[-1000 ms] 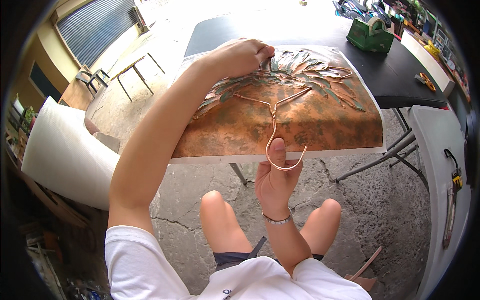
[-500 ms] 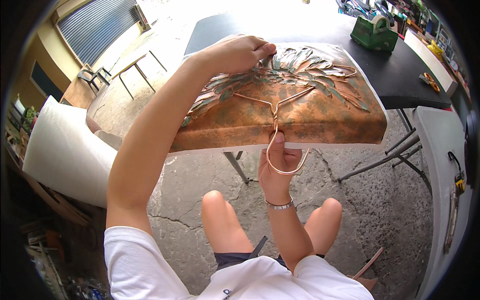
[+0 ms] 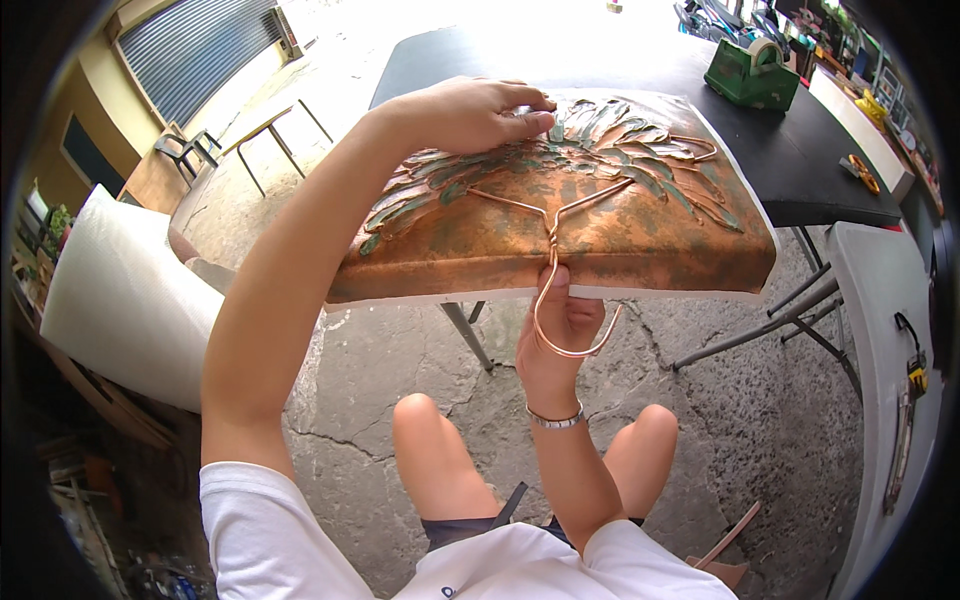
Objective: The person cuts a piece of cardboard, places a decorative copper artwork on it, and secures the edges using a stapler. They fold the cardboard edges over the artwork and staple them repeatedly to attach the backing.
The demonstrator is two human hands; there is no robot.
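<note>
Across the lower center of the frame, a cracked, rough concrete floor (image 3: 360, 420) was seen beneath a smooth black table (image 3: 800, 155), by which the upper center and right were filled. At the center, a copper-toned panel (image 3: 640, 232), mottled with dark patina and covered in raised, leaf-like ridges, was edged with a thin white border (image 3: 480, 297). Over its near side, a shiny copper wire (image 3: 553, 238) was laid, twisted at the neck and curved into an open hook. The panel's far side was touched by the left hand (image 3: 480, 115), its thumb and fingers set close together; whether anything was pinched cannot be told. The near edge was held between thumb and fingers by the right hand (image 3: 555, 335), behind the hook. A boxy green tape dispenser (image 3: 750, 80) and orange-handled scissors (image 3: 860, 173) were seen at upper right.
</note>
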